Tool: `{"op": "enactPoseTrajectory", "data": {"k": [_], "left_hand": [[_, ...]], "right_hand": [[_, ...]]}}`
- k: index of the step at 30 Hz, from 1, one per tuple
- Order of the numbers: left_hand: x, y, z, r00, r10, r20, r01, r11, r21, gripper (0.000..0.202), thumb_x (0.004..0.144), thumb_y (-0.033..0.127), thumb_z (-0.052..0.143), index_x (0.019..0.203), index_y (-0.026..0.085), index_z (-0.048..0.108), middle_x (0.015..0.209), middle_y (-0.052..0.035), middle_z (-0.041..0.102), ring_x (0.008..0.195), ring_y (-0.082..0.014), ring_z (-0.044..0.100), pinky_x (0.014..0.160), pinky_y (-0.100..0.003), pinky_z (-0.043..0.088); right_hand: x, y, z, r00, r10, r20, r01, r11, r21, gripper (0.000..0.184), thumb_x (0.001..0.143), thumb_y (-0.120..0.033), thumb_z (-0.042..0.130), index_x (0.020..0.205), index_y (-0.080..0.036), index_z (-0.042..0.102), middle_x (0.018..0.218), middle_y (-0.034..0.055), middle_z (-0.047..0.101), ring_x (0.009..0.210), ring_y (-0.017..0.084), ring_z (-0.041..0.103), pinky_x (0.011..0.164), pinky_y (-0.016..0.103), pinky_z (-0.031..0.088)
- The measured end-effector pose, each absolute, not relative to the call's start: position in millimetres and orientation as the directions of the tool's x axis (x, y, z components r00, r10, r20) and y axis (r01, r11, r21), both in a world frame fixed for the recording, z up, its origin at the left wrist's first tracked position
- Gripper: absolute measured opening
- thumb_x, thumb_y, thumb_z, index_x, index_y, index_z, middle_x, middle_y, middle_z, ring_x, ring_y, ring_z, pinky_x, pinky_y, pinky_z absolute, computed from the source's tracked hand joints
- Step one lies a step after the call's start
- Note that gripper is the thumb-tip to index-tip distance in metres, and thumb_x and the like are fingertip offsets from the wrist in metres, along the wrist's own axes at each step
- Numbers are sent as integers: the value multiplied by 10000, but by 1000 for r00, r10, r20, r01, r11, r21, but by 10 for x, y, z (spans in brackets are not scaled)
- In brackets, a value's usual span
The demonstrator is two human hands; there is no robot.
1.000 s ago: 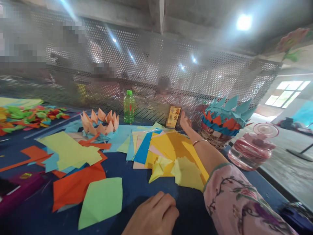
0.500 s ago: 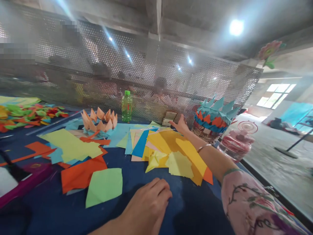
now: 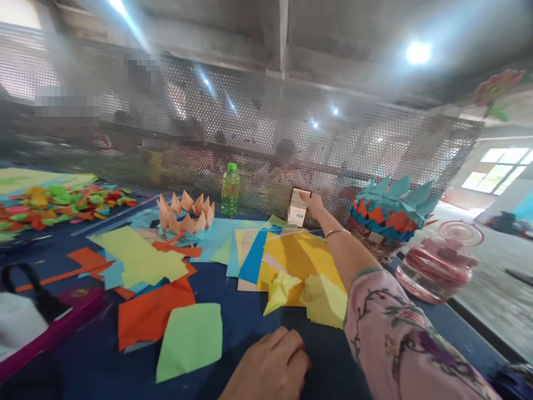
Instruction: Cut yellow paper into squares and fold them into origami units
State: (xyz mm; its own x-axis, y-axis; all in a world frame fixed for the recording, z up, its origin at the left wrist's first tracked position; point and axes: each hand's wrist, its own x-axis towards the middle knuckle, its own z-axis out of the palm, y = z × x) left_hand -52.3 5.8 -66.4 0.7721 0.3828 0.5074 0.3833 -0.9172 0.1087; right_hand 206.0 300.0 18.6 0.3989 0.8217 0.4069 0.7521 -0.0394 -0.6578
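Observation:
My right hand (image 3: 313, 202) reaches far across the blue table (image 3: 233, 325) and holds a phone (image 3: 298, 207) upright against the perforated metal screen (image 3: 375, 144). A thin bangle (image 3: 338, 233) circles that wrist, and a pink flowered sleeve (image 3: 400, 339) covers the arm. My left hand (image 3: 272, 366) rests on the table near the front edge, fingers curled under, with nothing visible in it. Between the hands lies a heap of yellow, blue and pink paper sheets (image 3: 287, 261). A crumpled yellow folded piece (image 3: 281, 286) sits at its near edge.
A green bottle (image 3: 230, 190) stands by the screen. An orange paper crown shape (image 3: 185, 214) sits left of it, a blue and orange paper basket (image 3: 385, 214) and a glass jar (image 3: 437, 261) to the right. Orange and green sheets (image 3: 166, 316) lie left; a magenta bag (image 3: 45, 325) far left.
The phone went from upright to lying low and is upright again in my right hand. My left hand slid slightly forward and back. The camera view swung a little.

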Motion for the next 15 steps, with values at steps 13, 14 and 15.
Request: {"op": "enactPoseTrajectory", "data": {"k": [13,14,15], "left_hand": [[-536,55,-596,784,432,446,395,-901,180,173,755,36,506,852,176,540,857,-30,592,755,-168,547,649,-249,466],[-534,56,-597,784,422,455,384,-906,178,174,747,35,504,843,174,546,842,-30,595,737,-167,545,639,-249,468],[-531,57,-597,785,408,465,370,-912,176,170,741,36,503,829,173,551,828,-30,597,716,-166,541,621,-246,467]], "right_hand": [[2287,2903,42,546,775,320,714,-230,-661,315,913,-327,550,1177,-155,550,1173,87,580,993,211,600,831,416,516],[2279,2879,8,547,775,316,716,-237,-657,311,914,-327,549,1174,-156,552,1170,86,582,990,209,601,830,413,517],[2269,2855,-30,545,777,315,719,-240,-652,309,914,-326,549,1172,-156,553,1168,85,583,986,207,602,829,412,518]]}}
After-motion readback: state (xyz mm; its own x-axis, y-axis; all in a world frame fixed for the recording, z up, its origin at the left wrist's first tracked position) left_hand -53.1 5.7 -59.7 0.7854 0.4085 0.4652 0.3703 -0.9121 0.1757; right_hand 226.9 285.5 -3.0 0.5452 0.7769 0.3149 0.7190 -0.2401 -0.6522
